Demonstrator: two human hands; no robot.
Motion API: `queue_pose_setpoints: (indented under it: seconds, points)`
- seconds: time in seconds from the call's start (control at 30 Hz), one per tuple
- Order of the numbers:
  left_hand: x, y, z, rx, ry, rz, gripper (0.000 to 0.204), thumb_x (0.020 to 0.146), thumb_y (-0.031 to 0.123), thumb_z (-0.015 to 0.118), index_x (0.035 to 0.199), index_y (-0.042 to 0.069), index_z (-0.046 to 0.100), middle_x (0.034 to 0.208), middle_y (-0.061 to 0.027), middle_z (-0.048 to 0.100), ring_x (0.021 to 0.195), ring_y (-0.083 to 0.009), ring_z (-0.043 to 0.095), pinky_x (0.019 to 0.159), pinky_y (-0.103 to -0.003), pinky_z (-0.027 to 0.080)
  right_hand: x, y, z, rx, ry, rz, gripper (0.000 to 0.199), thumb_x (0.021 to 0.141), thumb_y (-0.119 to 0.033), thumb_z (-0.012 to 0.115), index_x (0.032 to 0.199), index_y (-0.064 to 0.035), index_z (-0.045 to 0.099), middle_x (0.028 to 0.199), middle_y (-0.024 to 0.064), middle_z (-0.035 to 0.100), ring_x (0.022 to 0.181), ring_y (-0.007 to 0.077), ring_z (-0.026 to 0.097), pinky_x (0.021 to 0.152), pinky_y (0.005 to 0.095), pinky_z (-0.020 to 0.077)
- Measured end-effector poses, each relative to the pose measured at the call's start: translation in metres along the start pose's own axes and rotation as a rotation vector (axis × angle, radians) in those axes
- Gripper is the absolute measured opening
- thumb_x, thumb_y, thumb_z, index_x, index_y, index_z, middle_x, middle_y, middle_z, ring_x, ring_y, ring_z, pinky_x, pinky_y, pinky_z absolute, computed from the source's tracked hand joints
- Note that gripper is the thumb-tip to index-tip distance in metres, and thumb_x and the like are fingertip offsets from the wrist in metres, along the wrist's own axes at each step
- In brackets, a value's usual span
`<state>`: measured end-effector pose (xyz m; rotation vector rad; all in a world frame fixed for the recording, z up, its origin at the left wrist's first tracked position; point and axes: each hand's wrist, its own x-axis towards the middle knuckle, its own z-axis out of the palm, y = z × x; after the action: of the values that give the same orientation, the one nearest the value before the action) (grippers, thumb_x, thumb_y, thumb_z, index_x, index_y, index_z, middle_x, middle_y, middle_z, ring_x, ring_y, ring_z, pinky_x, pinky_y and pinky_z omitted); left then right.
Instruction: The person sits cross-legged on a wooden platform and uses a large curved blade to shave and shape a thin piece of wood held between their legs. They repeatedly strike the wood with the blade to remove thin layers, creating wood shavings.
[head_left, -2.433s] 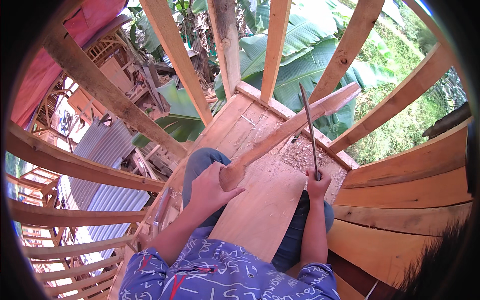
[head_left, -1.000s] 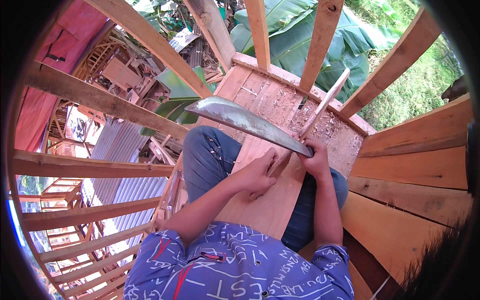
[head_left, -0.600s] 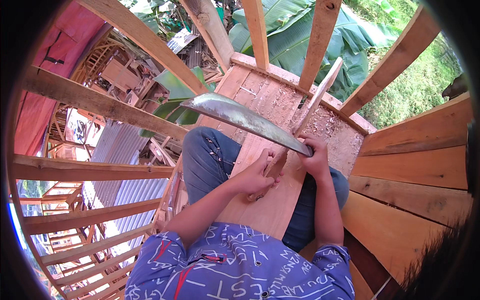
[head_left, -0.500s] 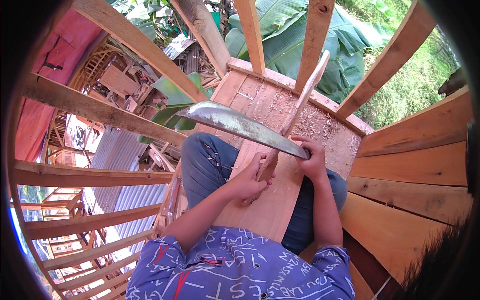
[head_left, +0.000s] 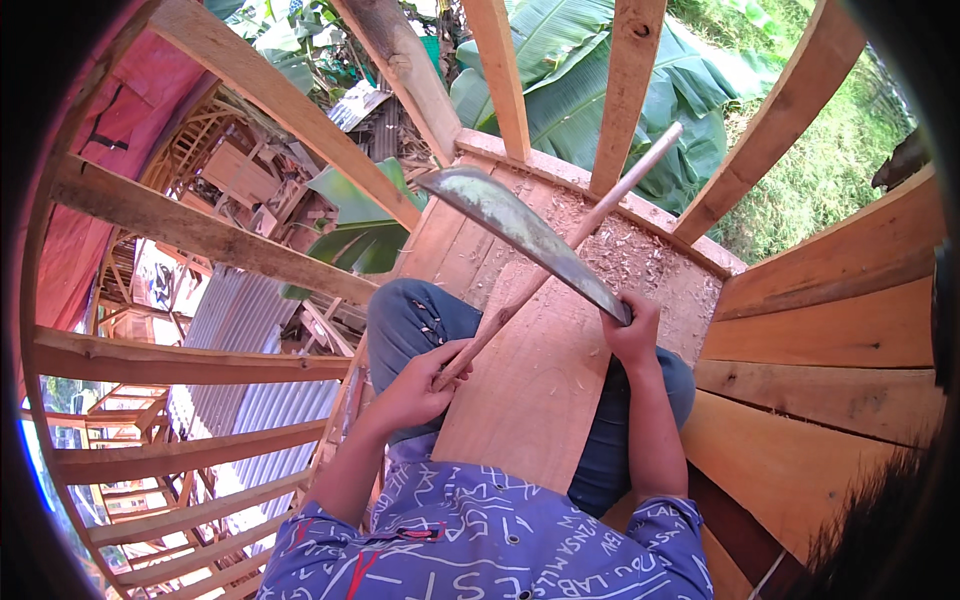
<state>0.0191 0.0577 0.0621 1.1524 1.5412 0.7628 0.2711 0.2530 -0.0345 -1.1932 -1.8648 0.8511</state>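
My left hand [head_left: 420, 385] grips the near end of a long round wooden stick [head_left: 580, 235] that slants up and away to the right. My right hand [head_left: 632, 335] holds the handle of a large curved machete [head_left: 520, 235]. Its blade reaches up and left and lies across the stick near its middle. Both hands are above a wide wooden plank [head_left: 535, 385] that rests across my lap, between my knees in blue jeans.
Wood shavings [head_left: 630, 260] cover the plank floor ahead. Slanted timber posts [head_left: 500, 70] and horizontal rails [head_left: 190, 360] ring the raised platform. Stacked boards [head_left: 820, 380] form a wall on the right. Banana leaves, metal roofing and grass lie below and beyond.
The flat board my left hand held earlier is replaced by the thin stick. The machete has swung from upright to lying across the stick, and the stick now points farther up and right.
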Motion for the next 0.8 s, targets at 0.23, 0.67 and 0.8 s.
queue_pose_setpoints:
  seconds: [0.23, 0.67, 0.8]
  points:
    - [-0.029, -0.005, -0.008, 0.067, -0.005, -0.077, 0.060, 0.068, -0.007, 0.048, 0.127, 0.000, 0.053, 0.103, -0.0154, 0.063, 0.097, -0.0234, 0.062, 0.085, -0.032, 0.048, 0.002, 0.003, -0.005, -0.004, 0.046, 0.040, 0.023, 0.075, -0.013, 0.070, 0.065, 0.0002, 0.054, 0.054, 0.0140, 0.047, 0.045, 0.0239, 0.048, 0.046, 0.0333, 0.0365]
    - [-0.040, 0.007, 0.016, 0.306, 0.021, 0.013, 0.060, 0.069, -0.002, 0.050, 0.129, -0.006, 0.045, 0.113, -0.0265, 0.056, 0.103, -0.0445, 0.056, 0.089, -0.041, 0.046, -0.001, -0.016, -0.019, -0.325, 0.181, -0.108, 0.017, 0.074, -0.016, 0.069, 0.065, -0.0047, 0.060, 0.060, 0.0148, 0.057, 0.056, 0.0343, 0.058, 0.052, 0.0396, 0.0439]
    - [-0.062, 0.002, 0.012, 0.236, 0.009, -0.078, 0.059, 0.069, -0.002, 0.050, 0.128, -0.004, 0.046, 0.106, -0.0237, 0.058, 0.100, -0.0410, 0.058, 0.086, -0.040, 0.046, 0.005, 0.001, -0.024, -0.451, 0.259, -0.078, 0.023, 0.075, -0.022, 0.069, 0.065, -0.0035, 0.061, 0.059, 0.0155, 0.058, 0.055, 0.0352, 0.058, 0.051, 0.0417, 0.0433]
